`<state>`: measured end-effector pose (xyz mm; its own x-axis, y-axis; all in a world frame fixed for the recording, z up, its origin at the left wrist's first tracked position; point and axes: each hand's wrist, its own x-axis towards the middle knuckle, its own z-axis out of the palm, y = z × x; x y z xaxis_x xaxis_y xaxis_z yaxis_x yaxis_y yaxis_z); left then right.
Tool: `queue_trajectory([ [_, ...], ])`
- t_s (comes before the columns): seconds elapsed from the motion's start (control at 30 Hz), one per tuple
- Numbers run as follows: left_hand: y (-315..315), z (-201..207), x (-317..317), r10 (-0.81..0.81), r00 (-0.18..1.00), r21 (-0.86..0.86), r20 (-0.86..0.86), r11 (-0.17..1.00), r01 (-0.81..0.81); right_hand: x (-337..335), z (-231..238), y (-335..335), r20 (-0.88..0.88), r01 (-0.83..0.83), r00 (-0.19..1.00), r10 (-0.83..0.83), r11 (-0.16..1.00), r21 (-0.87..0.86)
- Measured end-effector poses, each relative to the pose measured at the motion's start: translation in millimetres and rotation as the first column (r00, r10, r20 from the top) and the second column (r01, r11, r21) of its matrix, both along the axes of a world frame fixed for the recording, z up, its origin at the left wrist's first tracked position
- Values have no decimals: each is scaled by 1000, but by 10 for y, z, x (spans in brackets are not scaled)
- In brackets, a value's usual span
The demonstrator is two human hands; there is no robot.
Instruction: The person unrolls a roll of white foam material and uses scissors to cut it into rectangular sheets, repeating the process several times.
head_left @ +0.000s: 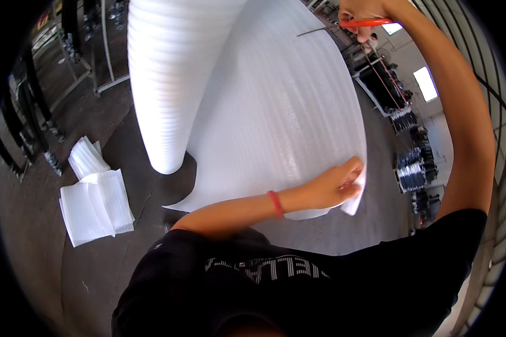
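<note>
A big sheet of white ribbed foam (264, 123) spreads in front of me, drawn off a thick foam roll (168, 73) that stands on its left. My left hand (343, 182), with a red band at the wrist, reaches across my body and is closed on the sheet's near right edge, where the foam bunches up. At the far right my right arm stretches up and round. My right hand (362, 14) is closed round a red-handled tool with a thin metal blade (315, 31). The blade points left at the sheet's far edge; whether it touches the foam, I cannot tell.
Folded white foam pieces (95, 205) lie on the dark floor (146, 247) at the left. Metal racks with long black parts (34, 106) stand at the far left. On the right are a dark cart (382, 84) and stacks of black bundled parts (413, 168) along a wall.
</note>
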<state>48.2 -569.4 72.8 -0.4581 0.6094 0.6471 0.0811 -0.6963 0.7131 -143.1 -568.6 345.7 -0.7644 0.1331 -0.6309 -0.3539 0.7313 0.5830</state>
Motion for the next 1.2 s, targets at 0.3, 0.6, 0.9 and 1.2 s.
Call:
queue_trajectory([
  [0.3,-1570,-372,-460,784,466,-454,-411,267,-850,-68,-345,-212,-25,-3,1000,-8,917,-399],
  [0.6,-1042,249,-1112,817,-125,-353,-563,-375,-857,-326,-590,-650,7,-140,989,148,953,-270],
  [0.9,-932,-117,-1135,924,270,-385,-269,154,-910,-298,-508,-431,141,99,987,-81,987,-126],
  [1.2,-264,460,-1094,859,507,-126,75,513,-849,-273,-185,-422,102,336,932,-348,934,120],
])
